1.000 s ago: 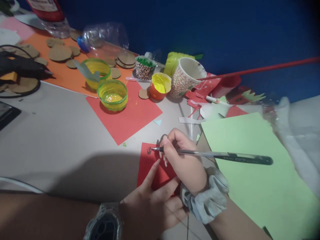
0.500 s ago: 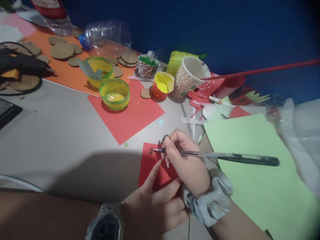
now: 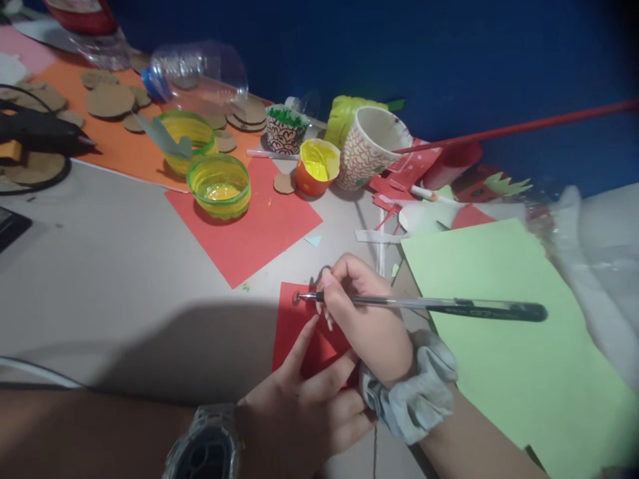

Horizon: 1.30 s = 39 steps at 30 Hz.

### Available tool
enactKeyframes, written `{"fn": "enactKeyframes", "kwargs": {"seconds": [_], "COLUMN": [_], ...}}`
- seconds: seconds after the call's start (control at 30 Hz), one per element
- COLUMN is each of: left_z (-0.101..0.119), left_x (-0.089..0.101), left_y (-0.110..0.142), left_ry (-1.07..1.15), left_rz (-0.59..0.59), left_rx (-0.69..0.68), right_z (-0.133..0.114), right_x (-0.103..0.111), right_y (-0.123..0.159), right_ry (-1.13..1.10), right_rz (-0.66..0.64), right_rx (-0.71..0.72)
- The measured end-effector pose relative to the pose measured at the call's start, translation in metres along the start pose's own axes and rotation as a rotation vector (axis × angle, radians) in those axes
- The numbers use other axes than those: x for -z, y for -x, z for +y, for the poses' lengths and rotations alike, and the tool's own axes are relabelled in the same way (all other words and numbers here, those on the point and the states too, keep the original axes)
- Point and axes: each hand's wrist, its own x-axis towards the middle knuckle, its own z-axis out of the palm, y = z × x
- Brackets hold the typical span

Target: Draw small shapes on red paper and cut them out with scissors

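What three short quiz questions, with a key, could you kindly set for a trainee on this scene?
1. Which hand holds the pen?
2. True or false: the bottle with the blue cap stands upright.
3. The left hand rests on paper of which colour: A) green, B) red, C) orange?

Key: 1. The right hand. 2. False; that bottle lies on its side. 3. B, the red paper.

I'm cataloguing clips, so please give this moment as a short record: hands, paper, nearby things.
Right hand: holds a pen, tip at a small dark mark
Left hand: spread on a small red paper
Worn: watch on left, scrunchie on right
Right side: green paper
Beyond hands: larger red paper, a yellow bowl standing on it, patterned cup farther right
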Motion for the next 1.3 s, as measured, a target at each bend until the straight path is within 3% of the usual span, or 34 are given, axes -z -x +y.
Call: {"fn": "enactKeyframes", "kwargs": {"seconds": [0.47, 0.7, 1.03, 1.3], "left_z": [-0.0004, -0.0004, 0.0003, 0.0009], "left_x": [-0.0004, -0.0045, -0.0006, -0.0022], "left_y": [0.0011, 0.0025, 0.0017, -0.0001], "left_ry": [0.080, 0.044, 0.044, 0.044], "left_rz": [-0.014, 0.047, -0.011, 0.021], "left_rx": [0.011, 0.000, 0.011, 0.015], "right_z": [-0.0007, 0.0008, 0.0011, -0.0009], "right_x": [0.0006, -0.0003, -0.0006, 0.0008], "right_y": [0.0002, 0.0007, 0.0009, 0.0007], "right_ry": [0.015, 0.013, 0.009, 0.025], "right_rz": [0.006, 0.006, -0.014, -0.004], "right_rx": [0.021, 0.022, 0.003, 0.002]}}
